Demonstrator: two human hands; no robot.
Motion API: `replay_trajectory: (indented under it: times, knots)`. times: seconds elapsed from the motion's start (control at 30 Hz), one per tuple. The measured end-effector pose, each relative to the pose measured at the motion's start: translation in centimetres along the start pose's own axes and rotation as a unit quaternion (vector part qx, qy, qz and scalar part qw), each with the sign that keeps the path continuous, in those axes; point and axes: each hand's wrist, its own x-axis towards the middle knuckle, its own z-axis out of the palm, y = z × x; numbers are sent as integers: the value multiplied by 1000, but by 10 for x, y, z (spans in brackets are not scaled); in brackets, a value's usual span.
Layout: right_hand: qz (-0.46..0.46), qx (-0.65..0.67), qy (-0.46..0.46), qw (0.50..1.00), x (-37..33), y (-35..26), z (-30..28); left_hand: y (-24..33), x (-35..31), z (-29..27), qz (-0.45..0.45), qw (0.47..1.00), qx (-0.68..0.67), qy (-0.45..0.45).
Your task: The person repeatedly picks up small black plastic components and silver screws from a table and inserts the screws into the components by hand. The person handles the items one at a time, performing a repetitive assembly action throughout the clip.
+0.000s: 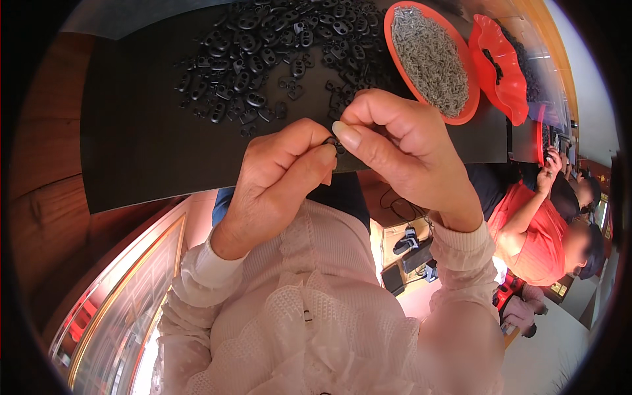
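Over the near edge of the black mat, my two hands meet at the fingertips. My left hand [273, 181] is closed, pinching a small black plastic cord-lock part [338, 147] between thumb and forefinger. Just to its right, my right hand [415, 148] is closed in a pinch, thumb tip against forefinger, close to that part; whatever it grips is hidden. Beyond my hands lies a loose heap of black two-hole cord-lock pieces [255, 99]. At the right of the heap, an orange-red bowl [388, 36] holds many small metal springs [431, 62].
A red wavy-rimmed dish [510, 102] with black pieces stands right of the bowl. The dark mat [141, 131] covers the wooden table [49, 151]. A co-worker in a red top [526, 220] sits at the right. Black items [408, 253] lie below, near my right forearm.
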Motion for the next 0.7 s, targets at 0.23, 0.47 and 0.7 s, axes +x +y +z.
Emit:
replay_trajectory:
  times: [0.23, 0.47, 0.7]
  knots:
    - [-75, -36, 46, 995, -3, 10, 10, -1, -1, 1, 6, 1000, -4, 15]
    - [-53, -19, 18, 998, -8, 5, 7, 4, -2, -1, -6, 999, -50, 18]
    - [-134, -34, 19, 990, -3, 17, 7, 0, -2, -1, -6, 999, -35, 14]
